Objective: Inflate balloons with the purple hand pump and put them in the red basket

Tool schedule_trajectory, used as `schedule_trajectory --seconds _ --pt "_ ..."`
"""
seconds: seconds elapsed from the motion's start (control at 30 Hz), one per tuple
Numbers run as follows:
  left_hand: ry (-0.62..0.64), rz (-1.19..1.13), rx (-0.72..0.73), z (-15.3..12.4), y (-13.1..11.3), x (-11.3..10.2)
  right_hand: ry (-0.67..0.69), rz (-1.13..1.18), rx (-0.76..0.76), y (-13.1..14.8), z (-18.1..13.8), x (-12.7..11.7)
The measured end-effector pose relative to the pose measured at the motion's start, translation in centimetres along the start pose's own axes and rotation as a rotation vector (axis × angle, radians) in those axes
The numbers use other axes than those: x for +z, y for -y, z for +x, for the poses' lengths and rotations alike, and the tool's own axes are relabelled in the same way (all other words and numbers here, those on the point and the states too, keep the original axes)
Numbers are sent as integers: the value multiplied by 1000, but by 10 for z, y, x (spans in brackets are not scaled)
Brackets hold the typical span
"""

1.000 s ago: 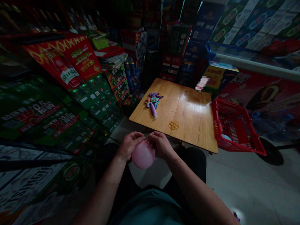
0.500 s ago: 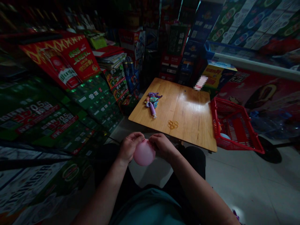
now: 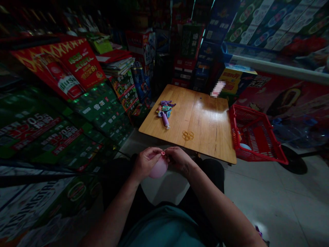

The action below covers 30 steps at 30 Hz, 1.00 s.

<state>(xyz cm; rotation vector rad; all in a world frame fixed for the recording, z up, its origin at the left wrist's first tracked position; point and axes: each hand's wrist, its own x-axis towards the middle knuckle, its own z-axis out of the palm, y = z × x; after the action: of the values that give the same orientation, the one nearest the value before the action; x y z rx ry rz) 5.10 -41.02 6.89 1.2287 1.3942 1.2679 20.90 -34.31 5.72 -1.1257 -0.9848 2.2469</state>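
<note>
A small inflated pink balloon point(image 3: 158, 169) hangs between my hands above my lap, its rolled mouth pointing up. My left hand point(image 3: 148, 161) is closed, thumb and fingers pinching the balloon's neck. Close on the other side, my right hand point(image 3: 178, 157) has its fingers bent together at the neck; the fingertips are partly hidden. In front of them on the wooden table point(image 3: 203, 127) lie several yellow rubber bands point(image 3: 188, 136). Farther left on it are a purple balloon pump point(image 3: 165, 120) and a heap of uninflated balloons point(image 3: 166, 107).
A red shopping basket point(image 3: 257, 133) stands at the table's right side. Stacked green beer cartons point(image 3: 97, 109) line the left. Behind the table's far right corner is a yellow and blue box point(image 3: 238, 77). A pale floor shows at the lower right.
My left hand has shifted slightly right, with thumb and fingers now over the balloon's neck. The balloon's mouth has come into view between my hands. The view has turned a little.
</note>
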Motion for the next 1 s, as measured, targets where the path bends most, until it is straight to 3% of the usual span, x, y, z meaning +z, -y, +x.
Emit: schedule_trajectory --seconds 0.27,0.5,0.6,0.8,0.93,1.0 --pt "79 82 86 8 7 -1 27 48 -22 -8 0 -3" --pt "106 93 -11 6 12 2 23 57 -45 -16 3 -6" --pt "81 168 -10 6 17 4 -95 -131 -157 -17 4 -4" --pt "-22 251 -31 10 26 9 -313 -717 -468 -12 -1 9" --pt "28 244 22 14 26 8 -281 -779 -612 -11 -6 20" --pt "49 187 -21 15 27 6 -270 -751 -610 -13 -7 22"
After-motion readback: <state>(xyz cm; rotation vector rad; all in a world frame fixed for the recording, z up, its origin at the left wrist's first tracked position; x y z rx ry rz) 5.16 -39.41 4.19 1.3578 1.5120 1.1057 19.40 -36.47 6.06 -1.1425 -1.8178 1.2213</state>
